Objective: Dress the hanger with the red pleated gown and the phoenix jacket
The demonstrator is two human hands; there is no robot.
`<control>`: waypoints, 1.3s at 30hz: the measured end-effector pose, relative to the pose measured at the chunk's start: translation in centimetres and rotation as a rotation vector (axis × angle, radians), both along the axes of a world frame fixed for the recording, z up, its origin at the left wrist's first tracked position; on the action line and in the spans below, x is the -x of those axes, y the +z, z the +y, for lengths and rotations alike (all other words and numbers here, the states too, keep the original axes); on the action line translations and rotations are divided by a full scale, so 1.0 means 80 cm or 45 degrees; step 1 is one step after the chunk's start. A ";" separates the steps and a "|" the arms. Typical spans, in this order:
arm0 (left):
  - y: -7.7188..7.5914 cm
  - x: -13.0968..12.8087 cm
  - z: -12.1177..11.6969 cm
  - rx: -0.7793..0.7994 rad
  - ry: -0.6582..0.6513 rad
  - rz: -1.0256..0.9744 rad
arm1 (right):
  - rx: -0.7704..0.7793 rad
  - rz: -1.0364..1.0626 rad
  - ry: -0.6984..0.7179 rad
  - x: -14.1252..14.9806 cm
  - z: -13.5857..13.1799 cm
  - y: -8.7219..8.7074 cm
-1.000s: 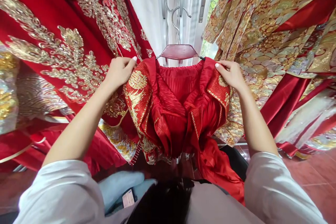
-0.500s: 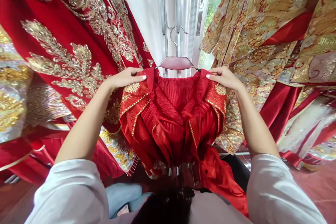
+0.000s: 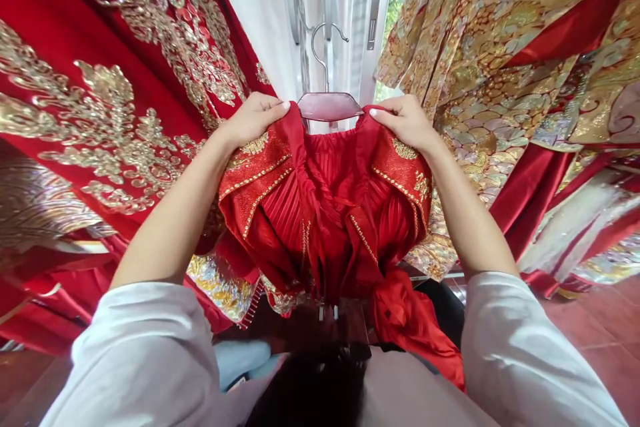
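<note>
A red pleated dress [image 3: 335, 200] with gold-beaded shoulder flaps hangs in front of me on a clothes hanger [image 3: 330, 107] with a metal hook. My left hand [image 3: 257, 117] is closed on the dress's left shoulder, thumb on top beside the hanger. On the other shoulder, my right hand [image 3: 403, 117] grips the fabric in the same way. Both hands sit close to the hanger's dark pink middle piece. The fingers under the cloth are mostly hidden. A loose length of red fabric [image 3: 415, 327] trails down at the lower right.
Red garments with gold embroidery [image 3: 110, 93] hang along the left. A gold patterned robe [image 3: 490, 67] hangs on the right, beside red and white cloth [image 3: 570, 220]. Behind the hanger stands a white door frame [image 3: 373, 20]. The tiled floor [image 3: 600, 347] shows at lower right.
Both hands have moved up and closer to the hanger's middle, gathering the shoulders inward. The hanger and dress sit slightly higher and further left in view.
</note>
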State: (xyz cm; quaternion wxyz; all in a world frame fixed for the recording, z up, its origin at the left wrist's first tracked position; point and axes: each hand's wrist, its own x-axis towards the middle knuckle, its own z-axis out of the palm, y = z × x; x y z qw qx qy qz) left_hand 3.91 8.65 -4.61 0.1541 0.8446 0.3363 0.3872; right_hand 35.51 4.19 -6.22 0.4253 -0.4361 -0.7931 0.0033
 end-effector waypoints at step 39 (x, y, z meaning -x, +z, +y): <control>0.021 -0.171 -0.061 -0.741 0.199 0.713 | -0.172 -0.100 -0.653 -0.006 -0.015 -0.053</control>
